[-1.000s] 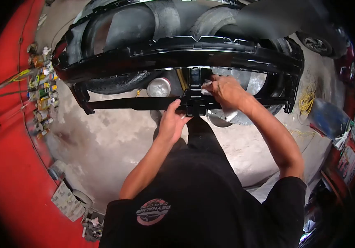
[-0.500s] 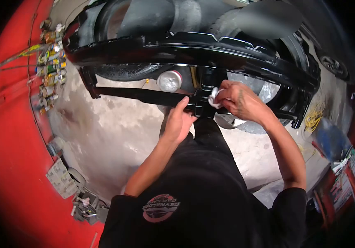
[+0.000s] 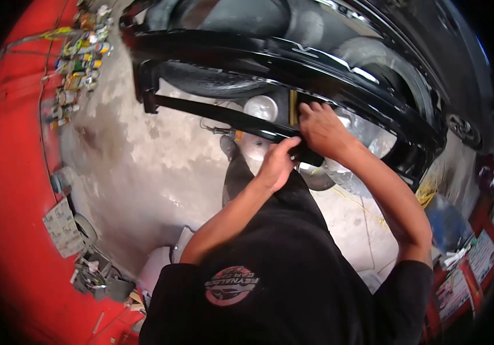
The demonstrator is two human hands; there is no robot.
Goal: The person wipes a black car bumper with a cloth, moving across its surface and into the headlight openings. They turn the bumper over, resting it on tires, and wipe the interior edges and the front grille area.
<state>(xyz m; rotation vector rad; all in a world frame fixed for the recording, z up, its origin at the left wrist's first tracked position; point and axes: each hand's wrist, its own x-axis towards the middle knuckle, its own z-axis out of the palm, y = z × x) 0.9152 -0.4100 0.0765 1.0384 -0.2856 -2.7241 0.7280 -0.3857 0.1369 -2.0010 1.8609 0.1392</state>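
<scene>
A glossy black car bumper (image 3: 218, 54) spans the upper part of the head view, with a thinner lower bar (image 3: 224, 118) running beneath it. My left hand (image 3: 277, 167) grips this lower bar near its middle, thumb on top and fingers underneath. Just to the right, my right hand (image 3: 324, 131) presses its curled fingers against the bumper's central part. The white cloth that showed in its fingers half a second ago is now hidden beneath the hand.
Tires (image 3: 218, 80) lie under and behind the bumper. A round white-topped can (image 3: 261, 109) stands below it. Cans and bottles (image 3: 77, 72) line the red wall (image 3: 11, 190) at left. A dark car (image 3: 460, 75) is at upper right; yellow cord (image 3: 427, 192) lies below it.
My right hand has turned over and moved slightly up, covering the white cloth. My left hand has shifted right along with the bar, and the whole view has tilted.
</scene>
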